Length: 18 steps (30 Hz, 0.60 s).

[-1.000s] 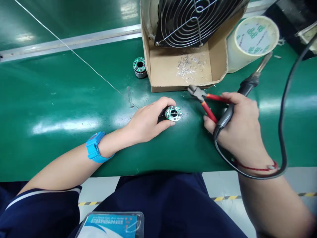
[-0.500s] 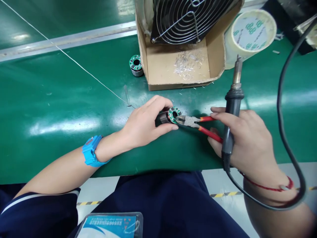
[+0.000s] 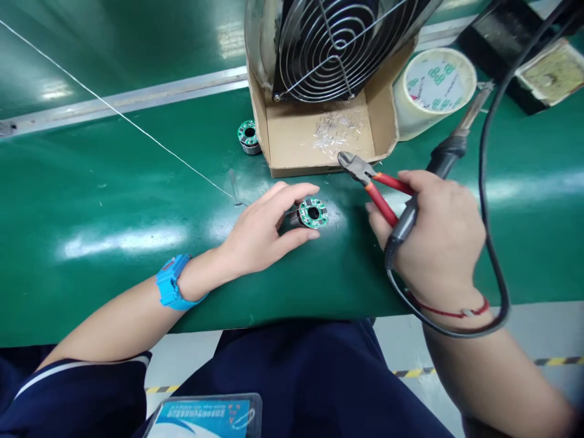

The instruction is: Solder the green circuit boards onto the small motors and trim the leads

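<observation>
Curved into a loose C, my left hand has thumb and fingers closed round the sides of a short dark cylinder capped with a green ring-shaped circuit board, low over the glossy green bench, its face turned toward my right side. Wrapped round two tools, my right hand grips steel cutting pliers with red handles, handles spread, and also a black-handled soldering iron with a metal tip. Pliers and board are apart, the cutting nose hanging by the front lip of a tan cardboard box. As far along as I can judge, plenty of snipping is done: many thin, shiny metal bits are scattered over the box floor. A second board-topped cylinder stands just beside the box, finished or waiting, I can't say. Whether any leads on the held board remain uncut is too small to tell. Behind the bits rises a black fan with a round wire grille; next to the box leans a thick, creamy, translucent tape roll. One fine pale wire stretches taut toward my left hand.
</observation>
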Motion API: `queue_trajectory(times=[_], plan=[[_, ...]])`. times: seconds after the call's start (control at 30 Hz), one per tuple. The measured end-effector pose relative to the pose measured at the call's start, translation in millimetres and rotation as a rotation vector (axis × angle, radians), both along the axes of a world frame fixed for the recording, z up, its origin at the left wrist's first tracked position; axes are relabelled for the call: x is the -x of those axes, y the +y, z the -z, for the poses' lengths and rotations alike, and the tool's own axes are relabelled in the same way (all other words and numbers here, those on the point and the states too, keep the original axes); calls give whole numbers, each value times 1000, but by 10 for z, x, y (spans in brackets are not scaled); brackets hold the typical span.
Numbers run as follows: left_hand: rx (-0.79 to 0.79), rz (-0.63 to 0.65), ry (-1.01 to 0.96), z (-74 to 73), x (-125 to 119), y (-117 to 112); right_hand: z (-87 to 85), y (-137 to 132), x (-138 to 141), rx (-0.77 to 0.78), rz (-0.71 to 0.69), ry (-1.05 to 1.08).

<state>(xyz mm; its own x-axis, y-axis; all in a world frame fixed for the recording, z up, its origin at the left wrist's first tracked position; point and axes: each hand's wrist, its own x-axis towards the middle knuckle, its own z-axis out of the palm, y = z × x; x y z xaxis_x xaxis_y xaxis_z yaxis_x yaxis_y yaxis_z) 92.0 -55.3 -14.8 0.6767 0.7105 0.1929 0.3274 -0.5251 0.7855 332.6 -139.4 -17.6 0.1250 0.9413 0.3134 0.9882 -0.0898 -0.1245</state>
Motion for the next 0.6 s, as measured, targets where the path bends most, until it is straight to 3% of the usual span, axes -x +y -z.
queue_trajectory(times=[0.13,0.23,0.33,0.47,0.6], plan=[[-81,-34,-52,-99,102,101,44,142,15,39,-26,111],[-167,-266,-76,-191,221,386,39,183,-38,-97,-106,146],[-198,-494,-58,-192,334,923,62,210,-100,-223,-58,255],[-198,-695,32,-45,492,1782,166,238,-163,-295,107,653],[-109,-893,183,57,666,2300,294,252,-271,-371,52,817]])
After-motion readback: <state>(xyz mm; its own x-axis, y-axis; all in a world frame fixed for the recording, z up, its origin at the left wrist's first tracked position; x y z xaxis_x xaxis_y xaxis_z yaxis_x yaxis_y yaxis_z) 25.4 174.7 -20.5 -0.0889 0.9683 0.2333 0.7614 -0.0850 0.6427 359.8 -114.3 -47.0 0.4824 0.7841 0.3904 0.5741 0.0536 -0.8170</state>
